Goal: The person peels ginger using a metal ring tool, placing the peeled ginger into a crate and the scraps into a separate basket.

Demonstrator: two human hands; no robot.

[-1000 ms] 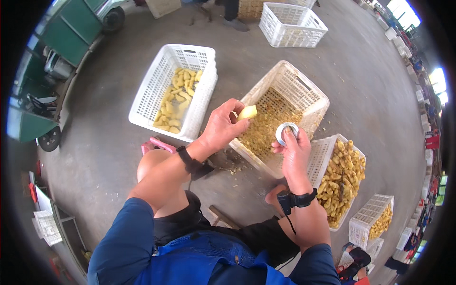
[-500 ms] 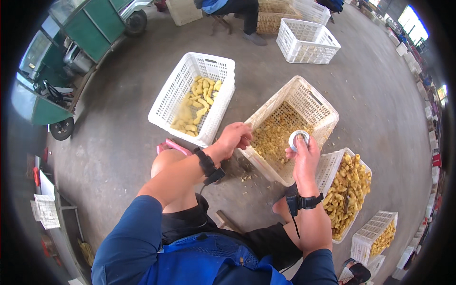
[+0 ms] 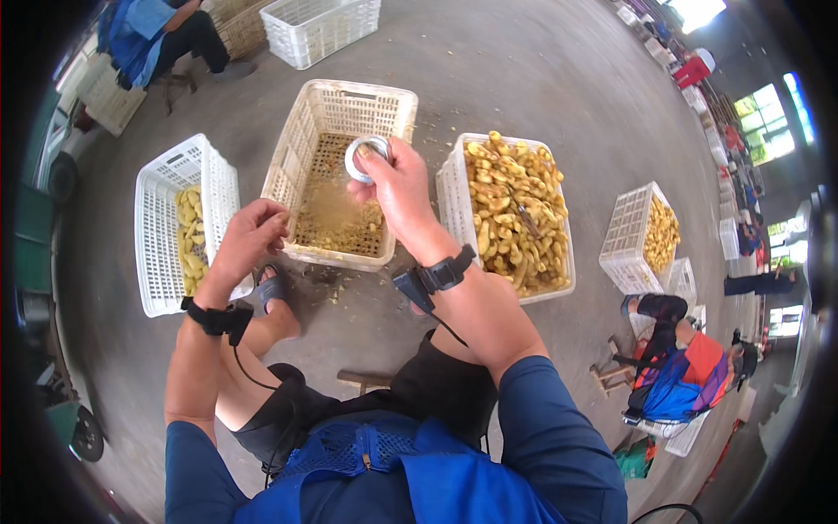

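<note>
My right hand (image 3: 397, 188) is closed around a round, silver-rimmed metal lid (image 3: 367, 157), its thumb pressed inside the rim. It is over the middle white crate (image 3: 292, 166), whose floor is strewn with yellow scrapings (image 3: 336, 231). At that crate's near left corner, my left hand (image 3: 249, 240) has its fingers curled together; anything in them is too hidden to make out. Pale yellow, ginger-like pieces (image 3: 189, 231) lie in the left white crate (image 3: 157, 236). The right white crate (image 3: 454, 188) is heaped with browner, knobbly ginger-like roots (image 3: 515, 210), a dark slim tool (image 3: 529, 221) on top.
A smaller crate of similar roots (image 3: 659, 236) stands farther right, near a seated person (image 3: 690, 367). Another person (image 3: 161, 39) sits at the far left beside a white crate (image 3: 319, 26). Below the crates is my sandalled foot (image 3: 272, 293).
The view has swung right, bringing the heaped crate nearer the middle. My left hand has come away from the left crate, where a yellow blur showed earlier. My right hand keeps the lid.
</note>
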